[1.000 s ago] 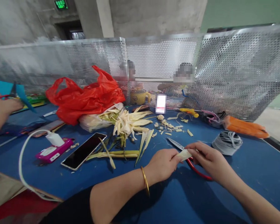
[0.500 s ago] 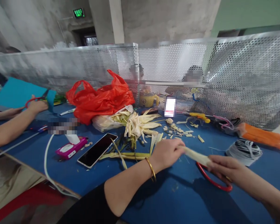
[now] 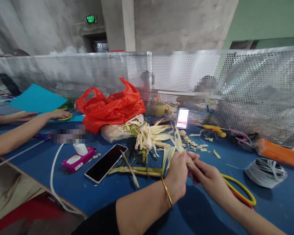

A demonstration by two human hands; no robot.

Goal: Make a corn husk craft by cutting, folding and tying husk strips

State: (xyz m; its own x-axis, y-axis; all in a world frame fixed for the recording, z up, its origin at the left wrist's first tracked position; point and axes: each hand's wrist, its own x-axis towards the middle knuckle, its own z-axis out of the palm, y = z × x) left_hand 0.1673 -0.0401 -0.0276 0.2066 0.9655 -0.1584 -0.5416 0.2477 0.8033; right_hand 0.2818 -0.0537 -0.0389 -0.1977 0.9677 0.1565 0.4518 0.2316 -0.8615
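My left hand [image 3: 177, 174], with a gold bangle on the wrist, is closed around a pale corn husk [image 3: 178, 143]. The husk's split ends point up and away over the table. My right hand [image 3: 204, 171] meets the left one, its thumb and fingers pinching the lower part of the same husk. Some fingertips are hidden behind the husk and the other hand. Beneath my right forearm lies a tool with yellow and red looped handles [image 3: 245, 190], partly covered. Beyond my hands sits a pile of dried corn husks [image 3: 149, 135] beside small husk scraps [image 3: 194, 143].
A red plastic bag [image 3: 112, 106], a phone [image 3: 106, 163] and a pink tissue pack [image 3: 78, 160] are to the left. To the right are a coil of pale cord [image 3: 266, 173], an orange packet [image 3: 279, 151] and a yellow glue gun [image 3: 214, 130]. A co-worker's hand [image 3: 60, 114] holds yellow-handled scissors.
My hands have come together; the husk, stretched between them before, now points upward from the left hand. The co-worker's blue sheet and scissors have also shifted.
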